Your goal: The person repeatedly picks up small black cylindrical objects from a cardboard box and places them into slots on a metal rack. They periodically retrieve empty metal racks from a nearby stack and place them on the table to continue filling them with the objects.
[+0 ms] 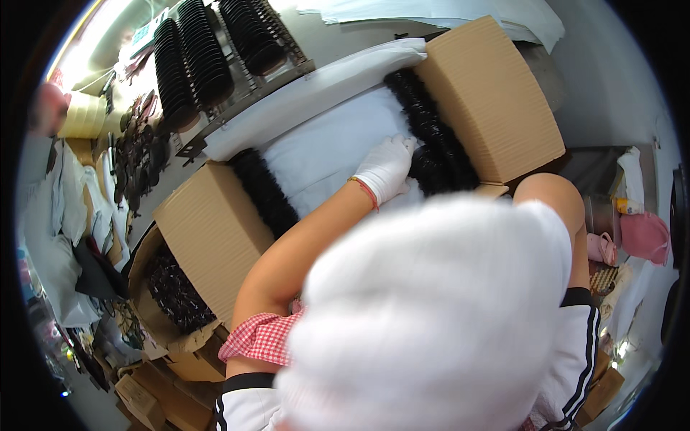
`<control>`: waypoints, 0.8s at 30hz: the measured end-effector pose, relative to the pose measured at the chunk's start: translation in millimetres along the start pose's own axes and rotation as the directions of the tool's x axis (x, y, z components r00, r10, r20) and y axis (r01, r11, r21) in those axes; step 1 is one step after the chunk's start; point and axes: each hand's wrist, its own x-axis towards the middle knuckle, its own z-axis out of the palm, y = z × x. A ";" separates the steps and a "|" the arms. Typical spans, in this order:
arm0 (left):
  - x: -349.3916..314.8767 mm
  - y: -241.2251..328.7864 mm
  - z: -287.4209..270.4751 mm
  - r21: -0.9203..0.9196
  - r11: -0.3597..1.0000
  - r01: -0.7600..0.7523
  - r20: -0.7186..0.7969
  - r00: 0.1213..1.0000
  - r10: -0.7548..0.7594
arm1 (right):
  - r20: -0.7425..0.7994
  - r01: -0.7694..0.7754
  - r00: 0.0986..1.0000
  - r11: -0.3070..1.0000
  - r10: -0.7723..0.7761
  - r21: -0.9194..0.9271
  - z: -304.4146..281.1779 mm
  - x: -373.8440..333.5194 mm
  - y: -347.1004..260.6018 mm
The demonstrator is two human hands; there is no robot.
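Note:
My left hand (387, 171), in a white glove, reaches into an open cardboard box (492, 100). Its fingers are bent together at the edge of a row of glossy black pieces (449, 154), beside a white sheet (334, 136) spread across the middle. Whether they pinch the sheet or a black piece is hidden. Another black row (262, 190) lies along the box's left side. My right arm is bent back, and my white-gloved right hand (431, 309) fills the lower middle, very close and blurred. Its fingers cannot be made out.
Beyond the box, long stacks of black pieces (188, 54) stand on a metal rack (255, 90). At lower left, another carton (147, 269) holds dark shiny pieces (176, 294). White sheets (438, 11) lie at the back. Pink items (643, 237) sit on the right.

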 end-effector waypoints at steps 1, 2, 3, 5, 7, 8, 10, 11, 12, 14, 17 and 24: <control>-12.0 -3.4 -10.0 -0.020 1.000 -0.002 0.034 0.999 0.003 | 0.026 0.020 0.999 1.000 -0.020 0.002 1.9 7.8 -2.8; -25.1 -6.8 -19.6 -0.136 0.990 -0.040 -0.056 0.998 0.033 | 0.052 0.037 0.998 0.999 -0.038 0.009 3.5 12.0 -6.2; -39.5 -16.5 -31.7 -0.221 0.969 -0.111 -0.144 0.986 0.080 | 0.078 0.053 0.995 0.998 -0.054 0.016 6.7 14.6 -8.0; -70.5 -32.0 -47.6 -0.145 0.983 -0.115 -0.377 0.925 0.053 | 0.099 0.075 0.992 0.996 -0.079 0.046 8.5 14.8 -7.0; -96.3 -62.4 -68.9 -0.098 0.989 -0.109 -0.617 0.787 0.025 | 0.101 0.098 0.989 0.990 -0.108 0.099 6.0 13.5 -2.1; -108.3 -78.7 -78.4 -0.059 0.995 -0.084 -0.780 0.626 0.007 | 0.077 0.107 0.990 0.985 -0.118 0.135 1.3 11.3 2.2; -133.0 -108.6 -90.3 -0.114 0.993 0.029 -0.956 0.268 -0.118 | 0.024 0.115 0.992 0.963 -0.124 0.244 -7.3 10.2 21.0; -140.4 -123.5 -96.1 -0.213 0.974 0.075 -0.973 0.074 -0.219 | -0.014 0.107 0.994 0.938 -0.109 0.331 -9.6 10.6 31.4; -147.7 -140.9 -103.1 -0.220 0.970 0.108 -0.975 -0.050 -0.215 | -0.065 0.087 0.996 0.902 -0.065 0.424 -7.9 11.2 41.8; -156.2 -169.3 -108.9 -0.422 0.893 0.155 -0.902 -0.166 -0.398 | -0.121 -0.091 0.975 0.835 0.185 0.543 10.8 8.9 68.2; -156.6 -201.3 -113.3 -0.645 0.752 -0.139 -0.742 -0.123 -0.659 | -0.190 -0.516 0.687 0.656 0.701 0.551 71.8 11.0 118.0; -160.3 -221.0 -108.1 -0.633 0.769 -0.093 -0.774 0.114 -0.623 | -0.272 -0.622 0.565 0.619 0.779 0.479 154.9 59.4 254.8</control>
